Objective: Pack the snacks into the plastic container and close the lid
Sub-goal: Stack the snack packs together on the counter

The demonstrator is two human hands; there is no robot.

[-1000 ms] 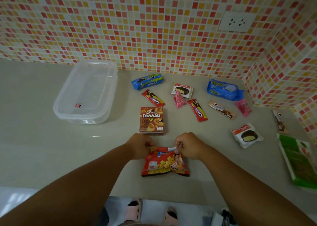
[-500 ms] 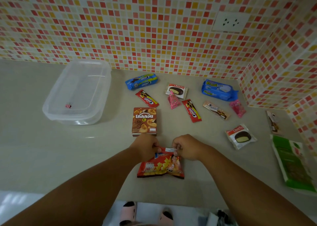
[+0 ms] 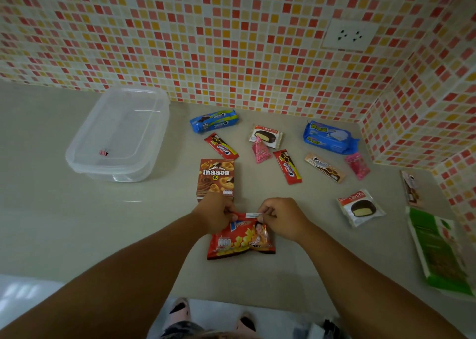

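A red snack bag (image 3: 240,242) lies near the counter's front edge. My left hand (image 3: 215,213) pinches its top left corner and my right hand (image 3: 280,219) pinches its top right. The clear plastic container (image 3: 77,158) stands at the back left, with its lid on as far as I can tell and a small pink item inside. Behind my left hand lies a brown snack box (image 3: 215,179). Several small snack packs are spread across the counter: a blue cookie pack (image 3: 213,121), a choco pie (image 3: 266,135), a larger blue pack (image 3: 328,137).
A second choco pie (image 3: 360,207) lies to the right. A green packet (image 3: 438,251) and a slim sachet (image 3: 410,188) rest by the right tiled wall. The counter's front edge runs below my arms, with feet in slippers on the floor.
Both hands stay on the red bag's top edge. The bag's top has lifted slightly off the counter. The camera has shifted a little.
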